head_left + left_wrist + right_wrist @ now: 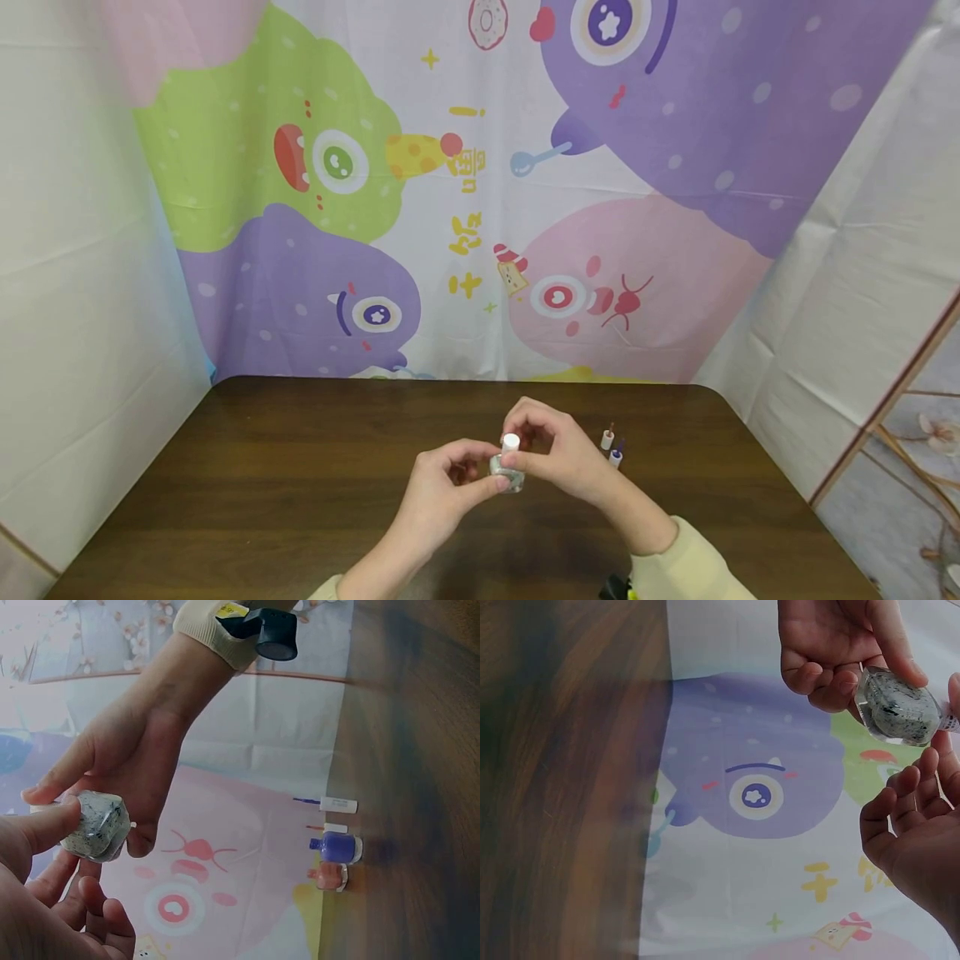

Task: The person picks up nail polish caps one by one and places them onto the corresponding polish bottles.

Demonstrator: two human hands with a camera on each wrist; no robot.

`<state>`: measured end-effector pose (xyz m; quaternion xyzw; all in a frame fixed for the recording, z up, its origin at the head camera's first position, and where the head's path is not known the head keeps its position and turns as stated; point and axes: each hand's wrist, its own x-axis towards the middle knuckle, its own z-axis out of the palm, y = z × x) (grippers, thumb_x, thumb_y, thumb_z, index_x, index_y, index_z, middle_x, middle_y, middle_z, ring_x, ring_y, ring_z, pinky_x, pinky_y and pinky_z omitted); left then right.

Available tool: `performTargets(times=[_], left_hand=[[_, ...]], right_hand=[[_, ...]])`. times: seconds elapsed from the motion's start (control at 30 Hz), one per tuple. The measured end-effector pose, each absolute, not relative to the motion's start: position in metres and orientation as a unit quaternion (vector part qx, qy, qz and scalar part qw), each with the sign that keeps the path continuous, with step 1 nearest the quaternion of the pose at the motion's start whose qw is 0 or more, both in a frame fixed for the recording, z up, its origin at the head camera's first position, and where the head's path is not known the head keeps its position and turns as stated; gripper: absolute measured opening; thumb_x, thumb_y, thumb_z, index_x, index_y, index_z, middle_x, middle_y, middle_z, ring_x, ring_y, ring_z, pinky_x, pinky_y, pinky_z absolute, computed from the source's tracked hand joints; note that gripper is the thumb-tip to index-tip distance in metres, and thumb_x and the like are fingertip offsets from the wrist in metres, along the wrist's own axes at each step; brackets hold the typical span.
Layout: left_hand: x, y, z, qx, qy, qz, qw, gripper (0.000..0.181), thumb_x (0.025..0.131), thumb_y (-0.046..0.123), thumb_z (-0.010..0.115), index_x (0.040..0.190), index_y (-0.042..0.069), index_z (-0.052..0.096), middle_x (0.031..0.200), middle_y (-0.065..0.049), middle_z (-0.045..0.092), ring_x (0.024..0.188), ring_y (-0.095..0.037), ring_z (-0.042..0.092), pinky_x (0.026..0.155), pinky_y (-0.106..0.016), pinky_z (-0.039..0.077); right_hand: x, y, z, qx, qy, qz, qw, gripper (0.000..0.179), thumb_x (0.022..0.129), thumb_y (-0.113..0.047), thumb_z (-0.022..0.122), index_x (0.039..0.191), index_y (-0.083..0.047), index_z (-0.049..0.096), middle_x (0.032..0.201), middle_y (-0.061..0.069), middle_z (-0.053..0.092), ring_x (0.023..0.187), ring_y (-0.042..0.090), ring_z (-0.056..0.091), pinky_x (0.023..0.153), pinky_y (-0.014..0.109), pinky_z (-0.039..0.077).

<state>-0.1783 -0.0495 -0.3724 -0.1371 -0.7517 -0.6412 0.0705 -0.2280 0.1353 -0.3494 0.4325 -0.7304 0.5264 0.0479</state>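
A small clear nail polish bottle (507, 478) with black-speckled whitish polish is held above the table. My left hand (448, 486) grips its glass body between thumb and fingers. At the bottle's top, my right hand (557, 452) pinches the white cap (511, 443) with thumb and fingers. The cap sits at the bottle's neck; whether it is screwed tight cannot be seen. In the right wrist view the speckled bottle (900, 709) lies between both hands, its cap (950, 724) partly hidden by fingers.
Two white brush caps, one with a purple brush (616, 457) and one with a reddish brush (607, 439), stand brush-up on the brown table (315, 467). Near them in the left wrist view are uncapped purple (337, 847) and pink (330, 876) polish bottles. A printed curtain (450, 333) hangs behind.
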Motion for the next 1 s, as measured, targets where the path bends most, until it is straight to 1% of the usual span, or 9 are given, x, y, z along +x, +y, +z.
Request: performTargets(times=[0.1, 0.2, 0.37, 0.5, 0.67, 0.77, 1.0], left_hand=[[-0.179, -0.05, -0.373, -0.138, -0.749, -0.643, 0.072, 0.024, 0.07, 0.018, 0.083, 0.092, 0.017, 0.073, 0.071, 0.0, 0.056, 0.066, -0.009, 0.047, 0.056, -0.019, 0.038], [-0.179, -0.05, -0.373, -0.137, -0.749, -0.644, 0.076, 0.024, 0.07, 0.017, 0.083, 0.092, 0.016, 0.073, 0.071, 0.0, 0.056, 0.066, -0.009, 0.047, 0.056, -0.019, 0.039], [-0.179, -0.05, -0.374, -0.136, -0.75, -0.643, 0.077, 0.024, 0.07, 0.016, 0.083, 0.092, 0.016, 0.073, 0.071, 0.0, 0.056, 0.065, -0.009, 0.048, 0.057, -0.019, 0.039], [-0.178, -0.05, -0.374, -0.136, -0.751, -0.642, 0.074, 0.024, 0.069, 0.016, 0.083, 0.092, 0.015, 0.073, 0.071, 0.0, 0.057, 0.065, -0.009, 0.047, 0.056, -0.019, 0.038], [-0.178, -0.05, -0.374, -0.133, -0.755, -0.638, 0.07, 0.024, 0.07, 0.015, 0.083, 0.091, 0.013, 0.072, 0.072, -0.001, 0.057, 0.064, -0.009, 0.047, 0.055, -0.019, 0.038], [-0.178, -0.05, -0.373, -0.133, -0.757, -0.636, 0.07, 0.024, 0.07, 0.015, 0.083, 0.092, 0.012, 0.072, 0.072, -0.001, 0.057, 0.064, -0.009, 0.047, 0.055, -0.019, 0.038], [-0.178, -0.05, -0.373, -0.133, -0.753, -0.641, 0.065, 0.026, 0.07, 0.016, 0.083, 0.094, 0.014, 0.073, 0.072, -0.002, 0.058, 0.064, -0.009, 0.047, 0.054, -0.019, 0.038]], right_hand=[[-0.23, 0.138, -0.352, 0.445, -0.728, 0.52, 0.035, 0.022, 0.082, 0.001, 0.068, 0.101, -0.009, 0.064, 0.094, 0.006, 0.057, 0.08, 0.01, 0.052, 0.063, 0.024, 0.047], [-0.232, 0.142, -0.353, 0.458, -0.721, 0.519, 0.017, 0.024, 0.087, -0.001, 0.064, 0.109, -0.008, 0.064, 0.098, 0.006, 0.057, 0.083, 0.011, 0.054, 0.066, 0.026, 0.049], [-0.233, 0.145, -0.352, 0.473, -0.709, 0.523, -0.014, 0.024, 0.093, -0.003, 0.056, 0.115, -0.006, 0.064, 0.099, 0.006, 0.057, 0.091, 0.014, 0.052, 0.074, 0.029, 0.047], [-0.231, 0.146, -0.352, 0.481, -0.693, 0.535, -0.048, 0.026, 0.095, -0.004, 0.051, 0.118, -0.003, 0.063, 0.1, 0.01, 0.056, 0.095, 0.015, 0.052, 0.076, 0.029, 0.048], [-0.23, 0.146, -0.352, 0.487, -0.677, 0.547, -0.069, 0.026, 0.096, -0.003, 0.048, 0.118, 0.0, 0.062, 0.102, 0.016, 0.054, 0.098, 0.015, 0.053, 0.077, 0.03, 0.05], [-0.23, 0.146, -0.351, 0.486, -0.676, 0.55, -0.073, 0.025, 0.096, -0.003, 0.048, 0.116, 0.0, 0.063, 0.102, 0.017, 0.054, 0.098, 0.015, 0.053, 0.078, 0.031, 0.05], [-0.232, 0.146, -0.352, 0.477, -0.685, 0.546, -0.062, 0.02, 0.096, -0.005, 0.05, 0.109, -0.003, 0.066, 0.099, 0.01, 0.054, 0.095, 0.017, 0.054, 0.077, 0.03, 0.049]])
